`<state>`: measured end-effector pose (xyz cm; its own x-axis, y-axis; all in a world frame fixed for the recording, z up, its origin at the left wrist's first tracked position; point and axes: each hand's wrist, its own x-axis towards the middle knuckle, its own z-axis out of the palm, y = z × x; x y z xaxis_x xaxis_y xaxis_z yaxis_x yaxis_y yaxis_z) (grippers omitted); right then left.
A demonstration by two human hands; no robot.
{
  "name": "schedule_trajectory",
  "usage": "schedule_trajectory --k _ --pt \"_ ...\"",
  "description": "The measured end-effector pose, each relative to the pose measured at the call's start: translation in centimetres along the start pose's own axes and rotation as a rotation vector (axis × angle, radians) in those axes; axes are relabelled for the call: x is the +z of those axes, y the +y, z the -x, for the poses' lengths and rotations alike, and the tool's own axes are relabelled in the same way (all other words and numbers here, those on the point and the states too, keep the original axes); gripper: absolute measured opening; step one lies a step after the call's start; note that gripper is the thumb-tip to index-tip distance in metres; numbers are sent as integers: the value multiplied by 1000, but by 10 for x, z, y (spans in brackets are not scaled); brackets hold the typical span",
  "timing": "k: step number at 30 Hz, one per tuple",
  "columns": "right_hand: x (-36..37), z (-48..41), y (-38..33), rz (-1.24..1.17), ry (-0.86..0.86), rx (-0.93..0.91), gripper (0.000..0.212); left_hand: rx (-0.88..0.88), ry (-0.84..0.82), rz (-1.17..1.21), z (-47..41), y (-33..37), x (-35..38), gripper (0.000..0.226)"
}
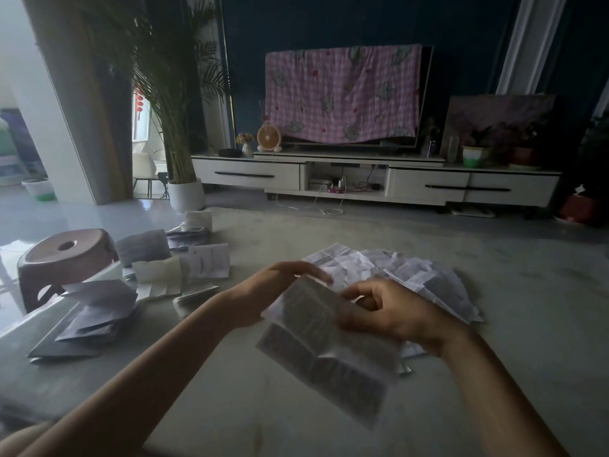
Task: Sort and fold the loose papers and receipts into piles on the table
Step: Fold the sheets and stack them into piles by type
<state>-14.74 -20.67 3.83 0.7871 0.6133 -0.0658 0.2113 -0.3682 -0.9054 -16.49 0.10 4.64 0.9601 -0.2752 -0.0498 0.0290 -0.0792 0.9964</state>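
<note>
**Holding a creased paper (316,344) in both hands**

The left hand (263,298) is gripping the paper's upper left edge, with its fingers bent over the top. The right hand (392,315) is pinching the right side between thumb and curled fingers. The paper is printed and creased into panels. It is hanging over the table (501,374), its lower half drooping toward the person. Blur is hiding whether the bottom edge is touching the tabletop.

Just beyond the hands, a loose heap (405,272) of unfolded sheets is lying on the table, partly behind the right hand. Folded papers are sitting in piles to the left: purple ones (95,315) near the table's left edge, pale ones (158,272) farther back. A pink stool (66,255) is standing beside the table there.

Across the room, a pink checked cloth (342,94) is covering a TV (427,94) on a white stand (250,174). A tall plant (174,94) is standing at the stand's left end.
</note>
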Motion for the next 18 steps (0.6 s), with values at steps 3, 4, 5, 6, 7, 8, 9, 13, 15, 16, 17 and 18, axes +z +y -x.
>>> schedule_trajectory --k 3,4,5,6,7,8,9,13,15,16,17,18 --pt "3 -4 6 -190 219 -43 22 -75 52 309 -1 -5 -2 45" --pt "2 -6 9 -307 300 -27 23 -77 53 389 -1 -9 -4 58" --pt "2 -9 11 -402 360 -13 23 -85 38 415 1 -14 -5 65" --pt "1 -10 12 -453 394 -8 22 -94 14 401 3 -18 -2 65" --pt "3 -12 13 -471 405 -2 20 -98 -1 361 6 -22 3 58" --pt "5 -13 13 -471 400 2 19 -86 -18 331 9 -24 10 46" --pt "7 -14 13 -464 392 3 19 -61 -7 307 9 -27 16 31" --pt "11 -17 20 -435 348 29 22 -13 164 288 6 -30 25 19" --pt "10 -17 21 -469 294 32 22 2 199 295 6 -31 23 24" --pt "8 -16 22 -500 263 30 23 8 208 301 6 -31 22 26" --pt "8 -15 21 -529 232 22 24 13 219 309 7 -31 22 27" --pt "8 -14 20 -539 208 9 26 15 225 318 7 -31 21 28"
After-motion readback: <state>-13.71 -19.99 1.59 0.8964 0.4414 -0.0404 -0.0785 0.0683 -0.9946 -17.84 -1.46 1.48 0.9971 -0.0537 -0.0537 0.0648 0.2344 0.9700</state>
